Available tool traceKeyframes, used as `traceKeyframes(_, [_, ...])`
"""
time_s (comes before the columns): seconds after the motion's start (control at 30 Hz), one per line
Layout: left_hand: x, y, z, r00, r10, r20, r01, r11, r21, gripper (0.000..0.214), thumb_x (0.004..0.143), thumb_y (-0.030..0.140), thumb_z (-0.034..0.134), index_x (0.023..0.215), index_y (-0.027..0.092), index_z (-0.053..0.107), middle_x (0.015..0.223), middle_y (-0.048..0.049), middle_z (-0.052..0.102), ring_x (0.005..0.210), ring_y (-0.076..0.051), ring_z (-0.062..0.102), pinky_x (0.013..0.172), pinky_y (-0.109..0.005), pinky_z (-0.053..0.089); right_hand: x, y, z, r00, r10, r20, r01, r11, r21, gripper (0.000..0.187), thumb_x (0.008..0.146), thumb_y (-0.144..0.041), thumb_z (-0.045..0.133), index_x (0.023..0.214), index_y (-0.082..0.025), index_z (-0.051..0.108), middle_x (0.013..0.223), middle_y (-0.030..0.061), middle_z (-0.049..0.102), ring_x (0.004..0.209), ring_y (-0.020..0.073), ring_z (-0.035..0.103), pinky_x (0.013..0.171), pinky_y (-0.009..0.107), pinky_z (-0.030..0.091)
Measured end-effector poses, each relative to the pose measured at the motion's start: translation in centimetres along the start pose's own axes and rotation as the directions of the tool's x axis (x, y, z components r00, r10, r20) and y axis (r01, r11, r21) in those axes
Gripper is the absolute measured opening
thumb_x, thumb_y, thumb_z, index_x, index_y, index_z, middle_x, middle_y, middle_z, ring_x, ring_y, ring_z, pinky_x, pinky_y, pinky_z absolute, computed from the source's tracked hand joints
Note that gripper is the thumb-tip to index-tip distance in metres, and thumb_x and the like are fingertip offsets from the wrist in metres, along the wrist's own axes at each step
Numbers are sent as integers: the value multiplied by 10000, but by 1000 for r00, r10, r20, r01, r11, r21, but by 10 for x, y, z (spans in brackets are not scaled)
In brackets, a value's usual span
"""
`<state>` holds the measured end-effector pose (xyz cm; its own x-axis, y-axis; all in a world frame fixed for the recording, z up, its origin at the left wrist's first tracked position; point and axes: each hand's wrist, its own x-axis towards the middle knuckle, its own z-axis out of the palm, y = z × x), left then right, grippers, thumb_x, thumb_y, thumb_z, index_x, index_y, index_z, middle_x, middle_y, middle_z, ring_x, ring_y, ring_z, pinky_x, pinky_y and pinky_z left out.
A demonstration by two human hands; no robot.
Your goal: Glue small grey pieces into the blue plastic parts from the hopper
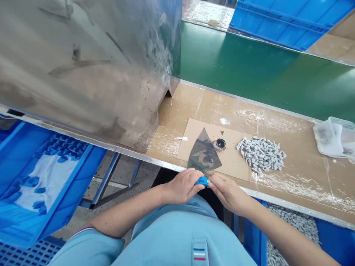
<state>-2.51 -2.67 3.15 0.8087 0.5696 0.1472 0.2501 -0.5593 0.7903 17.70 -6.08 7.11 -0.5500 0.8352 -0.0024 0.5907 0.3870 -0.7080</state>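
Blue crate (41,181) of blue parts: far left of cardboard sheet (233,162).
Left hand (181,186): before sheet's near edge, pinching small blue part (202,181).
Camouflage triangle (203,153), black pot (220,143): on sheet.
Right hand (229,192): before sheet, fingertips pinching part's other end.
Grey pellet pile (260,149): overlapping sheet's right edge.
Clear tub (334,138): far right.

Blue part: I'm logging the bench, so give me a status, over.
Left hand and right hand both pinch blue part at edge of bench. Camouflage cloth just beyond, grey pieces heaped to its right.
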Motion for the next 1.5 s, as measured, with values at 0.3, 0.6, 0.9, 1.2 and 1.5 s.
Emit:
traceKeyframes(0.3, [6,9,-6,968,-221,121,252,834,-491,465,973,579,213,886,184,441,714,17,480,658,-133,472,674,-276,432,7,-3,-10,998,60,-22,-61,997,-44,345,1033,-331,234,761,-234,424,709,-1,495,648,150,528,581,257,456])
traceKeyframes(0.6, [13,3,-18,968,-250,-19,227,906,-357,322,977,430,369,931,165,546,845,-31,585,775,-154,547,725,-275,457,1,6,-19,990,138,-10,-138,985,-105,328,1019,-350,277,786,-229,473,716,10,560,643,158,566,586,267,465])
traceKeyframes(0.9, [163,-54,-103,741,-568,-358,474,820,-320,107,750,230,691,683,158,648,668,-15,604,729,-184,577,731,-293,440,-32,103,-98,759,407,-508,-619,695,-367,225,874,-305,459,759,-205,625,768,75,701,735,226,629,675,321,444])
traceKeyframes(1.2, [301,-73,-98,634,-600,-488,304,773,-556,420,860,136,550,1276,90,510,1268,-210,587,974,-219,687,811,-294,515,8,115,-105,765,455,-455,-642,582,-499,198,876,-278,543,904,-225,731,933,71,749,896,252,653,793,339,429])
traceKeyframes(1.5, [206,-51,-70,753,-433,-496,182,861,-475,413,753,96,639,1160,163,611,1246,-138,623,1207,-279,560,1049,-441,426,35,108,-97,765,524,-375,-638,540,-549,238,832,-174,533,929,-215,746,924,87,746,898,259,676,752,329,463])
